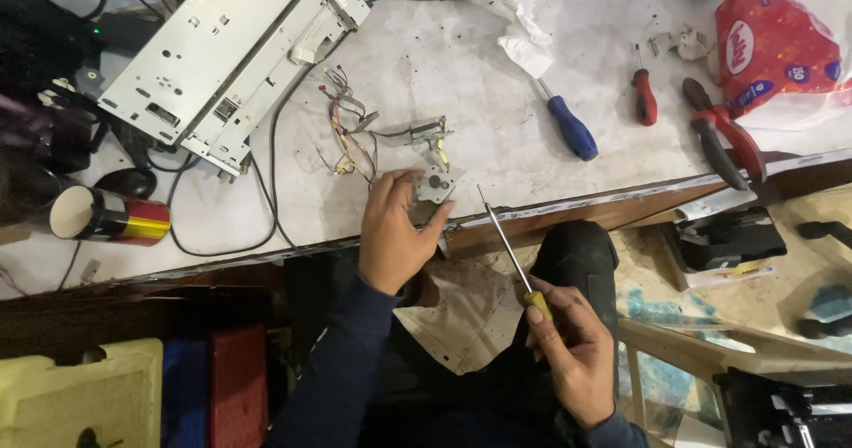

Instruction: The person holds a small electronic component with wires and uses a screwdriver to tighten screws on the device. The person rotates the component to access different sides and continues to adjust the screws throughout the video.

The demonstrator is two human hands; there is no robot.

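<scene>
Motor bracket (pixel 435 184), a small grey square part with a gear on its face, is sitting at the white workbench's (pixel 497 137) front edge, centre of the frame, trailing red and yellow wires (pixel 348 142). Going by size, I am looking first at the big metal chassis (pixel 232 53) filling the upper left, then the red-handled pliers (pixel 723 142) at the right, the blue screwdriver (pixel 571 126) and the small red one (pixel 644 95) above centre. My left hand (pixel 395 235) is clamping the bracket against the bench edge. My right hand (pixel 572 346), well apart from it at the lower centre, is closing on a yellow-handled screwdriver (pixel 510 253) whose tip is hovering just right of the bracket. I am judging that the bracket could slide off the edge if my grip loosens, or the tip could skid onto my fingers. My palm is hiding the bracket's near side, and the screw heads are too small to make out.
</scene>
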